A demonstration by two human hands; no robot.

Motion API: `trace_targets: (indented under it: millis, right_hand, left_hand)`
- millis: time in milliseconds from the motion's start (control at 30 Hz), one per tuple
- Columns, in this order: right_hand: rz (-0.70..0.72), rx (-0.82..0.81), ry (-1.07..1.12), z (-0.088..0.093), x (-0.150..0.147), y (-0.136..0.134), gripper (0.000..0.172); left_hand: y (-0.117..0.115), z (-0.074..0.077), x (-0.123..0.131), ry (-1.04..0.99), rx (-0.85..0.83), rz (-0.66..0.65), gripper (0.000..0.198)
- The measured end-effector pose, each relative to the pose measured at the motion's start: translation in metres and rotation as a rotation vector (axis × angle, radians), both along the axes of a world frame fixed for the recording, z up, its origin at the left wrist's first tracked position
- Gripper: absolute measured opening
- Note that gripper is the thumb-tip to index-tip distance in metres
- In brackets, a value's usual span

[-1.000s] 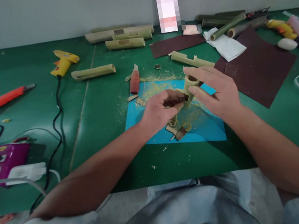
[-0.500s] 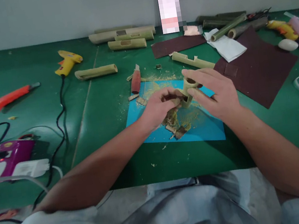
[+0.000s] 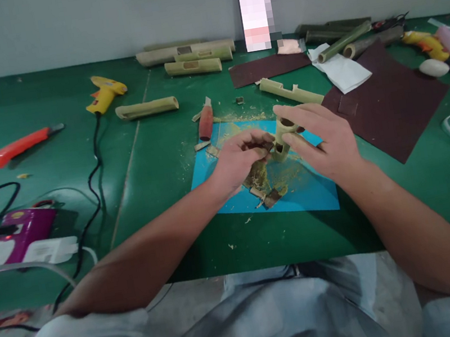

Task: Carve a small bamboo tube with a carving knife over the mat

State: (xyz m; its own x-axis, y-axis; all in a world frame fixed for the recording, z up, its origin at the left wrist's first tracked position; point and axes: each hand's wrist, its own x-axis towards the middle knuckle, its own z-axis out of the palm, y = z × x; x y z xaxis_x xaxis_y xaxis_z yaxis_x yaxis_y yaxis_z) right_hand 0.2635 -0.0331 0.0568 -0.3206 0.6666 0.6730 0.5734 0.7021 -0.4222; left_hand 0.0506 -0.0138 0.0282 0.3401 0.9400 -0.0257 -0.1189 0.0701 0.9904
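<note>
My right hand (image 3: 323,138) grips a short bamboo tube (image 3: 286,130) between thumb and fingers, tilted with its open end up. A small squarish hole shows in the tube's side, low down. Close to that hole, my left hand (image 3: 244,157) pinches a small dark piece (image 3: 270,146), mostly hidden by the fingers. Under both hands lies a blue sheet (image 3: 319,196) strewn with yellowish dust, shavings and bamboo scraps (image 3: 272,198). A red-handled knife (image 3: 206,123) rests at the sheet's upper left edge.
Cut bamboo tubes (image 3: 193,67) line the back. Dark brown sheets (image 3: 400,118) and a white cloth (image 3: 342,73) lie right. Leftward are a yellow glue gun (image 3: 105,93), an orange-red cutter (image 3: 23,147) and a purple box (image 3: 20,235) with cables.
My left fingers have drawn slightly back from the tube's side hole, which shows more clearly. The right hand keeps its hold. The whole view has shifted slightly.
</note>
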Motion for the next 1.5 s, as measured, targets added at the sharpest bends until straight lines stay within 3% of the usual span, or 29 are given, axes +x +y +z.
trace_targets:
  millis: [133, 300, 467, 667, 833, 1033, 1500]
  right_hand:
    - [0.01, 0.007, 0.013, 0.0, 0.0, 0.0, 0.04]
    - [0.012, -0.008, 0.003, 0.0, 0.001, 0.001, 0.04]
    - [0.024, -0.013, -0.02, 0.0, 0.0, 0.002, 0.041]
    - [0.034, -0.002, -0.011, 0.001, 0.0, 0.001, 0.04]
    - [0.019, 0.006, -0.005, 0.002, 0.0, 0.001, 0.039]
    - [0.021, 0.005, -0.004, 0.0, 0.0, 0.003, 0.04]
    - [0.087, 0.039, 0.06, -0.004, -0.002, 0.004, 0.046]
  left_hand:
    - [-0.001, 0.001, 0.001, -0.029, 0.02, 0.066, 0.018]
    - [-0.002, -0.002, 0.002, 0.117, 0.037, 0.016, 0.012]
    - [0.0, -0.011, 0.006, 0.124, 0.195, 0.023, 0.028]
    - [-0.003, -0.01, 0.008, 0.121, 0.142, 0.024, 0.032]
    - [-0.006, -0.007, 0.006, 0.127, 0.169, 0.046, 0.024]
    - [-0.006, -0.007, 0.008, 0.138, 0.102, 0.128, 0.026]
    - [-0.005, -0.004, 0.009, 0.103, 0.096, 0.12, 0.028]
